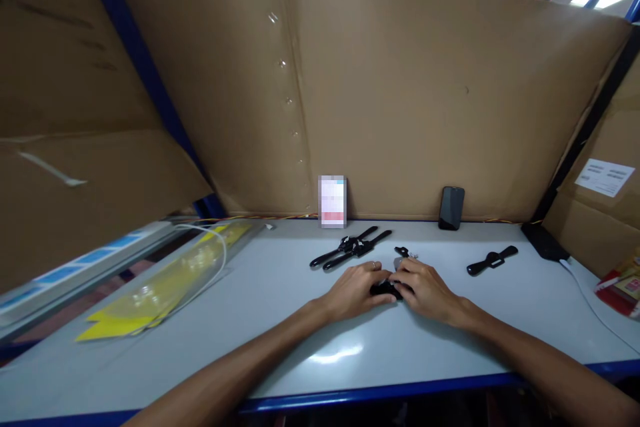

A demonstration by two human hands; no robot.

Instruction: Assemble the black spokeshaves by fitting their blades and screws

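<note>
My left hand point(356, 290) and my right hand point(429, 288) meet low over the table, fingers closed around a small black part point(384, 289). Most of that part is hidden by my fingers, so its exact kind cannot be made out. A ring shows on a left finger. Just beyond my right fingers lies a small black piece point(401, 251) with some shiny bits beside it. Two black tools that look like spokeshaves point(356, 248) lie side by side past my left hand. To the right lies a similar black spokeshave body point(493, 260) with an opening in its middle.
A phone with a lit screen point(333, 201) and a dark phone point(451, 208) lean on the cardboard wall point(390, 93). On the left are a power strip point(95, 260) and a clear-and-yellow plastic package point(160, 293). A black box with a white cable point(544, 242) sits at right.
</note>
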